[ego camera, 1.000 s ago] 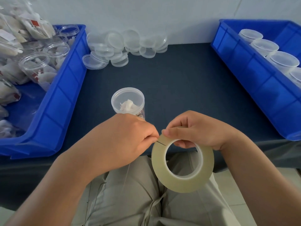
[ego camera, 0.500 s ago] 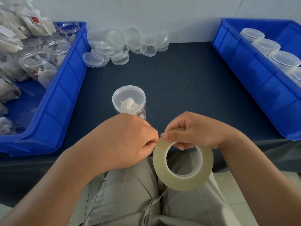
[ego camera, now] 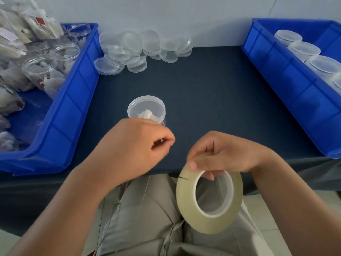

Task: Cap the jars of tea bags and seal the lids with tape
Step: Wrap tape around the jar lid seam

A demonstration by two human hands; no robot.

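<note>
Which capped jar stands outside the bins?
The clear plastic jar of tea bags on the dark table beside the left hand; other capped jars sit in the right blue bin.

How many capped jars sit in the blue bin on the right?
4 jars, in a row from far to near in the bin; the picture's edge cuts the nearest. More may lie out of view.

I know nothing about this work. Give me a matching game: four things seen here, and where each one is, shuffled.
Things:
1. tape roll
2. capped jar
3. loose lids
4. open jars

Places:
A. in the left blue bin
B. heaped at the far edge of the table
C. held in the right hand
D. standing alone mid-table

Pairs: 1-C, 2-D, 3-B, 4-A
</note>
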